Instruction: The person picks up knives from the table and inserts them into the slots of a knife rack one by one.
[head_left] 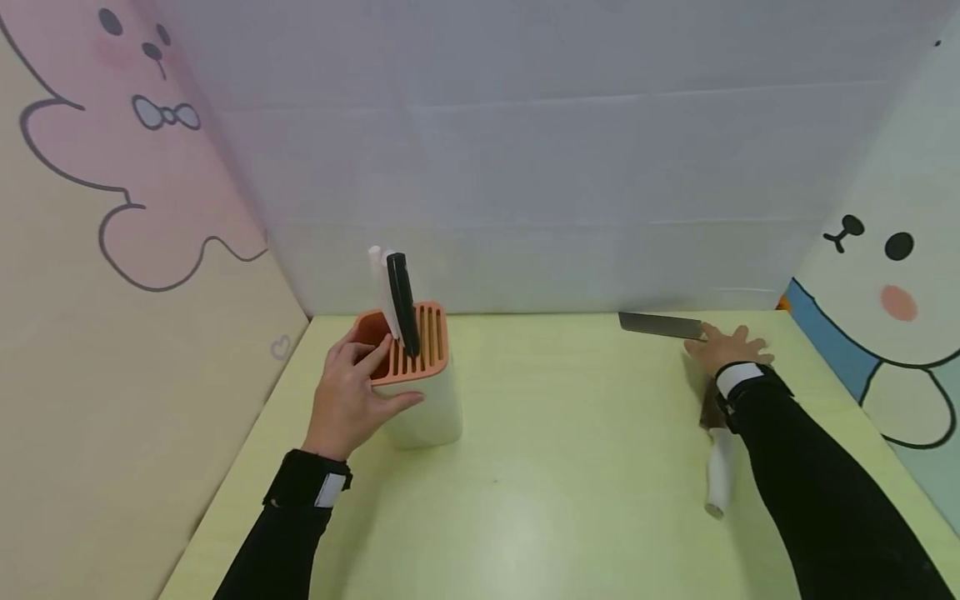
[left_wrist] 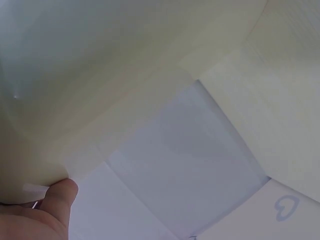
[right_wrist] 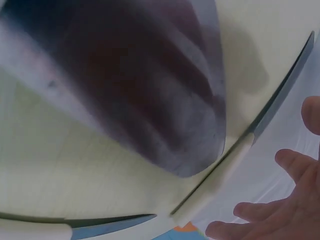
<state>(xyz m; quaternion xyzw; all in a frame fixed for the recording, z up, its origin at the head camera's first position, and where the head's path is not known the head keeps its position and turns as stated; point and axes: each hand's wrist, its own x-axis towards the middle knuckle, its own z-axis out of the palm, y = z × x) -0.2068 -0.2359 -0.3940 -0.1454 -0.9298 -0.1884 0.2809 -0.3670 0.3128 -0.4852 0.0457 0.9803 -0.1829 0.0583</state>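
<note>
My left hand [head_left: 348,400] grips the side of a white knife block [head_left: 423,417] with an orange slotted top; its thumb lies along the front and its fingers are at the rim. A black-handled knife [head_left: 402,300] and a white-handled one [head_left: 383,292] stand in the block. On the right, my right hand [head_left: 727,350] is spread above the table near a knife with a grey blade [head_left: 656,324]. Another knife's white handle [head_left: 719,479] points toward me, its blade partly under my arm. In the right wrist view, a broad blade [right_wrist: 150,100] looms close, and a smaller knife [right_wrist: 110,230] lies at lower left.
The pale yellow table [head_left: 540,467] meets a white back wall [head_left: 525,167]. Side panels with cartoon drawings stand left [head_left: 135,350] and right [head_left: 892,250]. The grey-bladed knife lies along the table's back edge.
</note>
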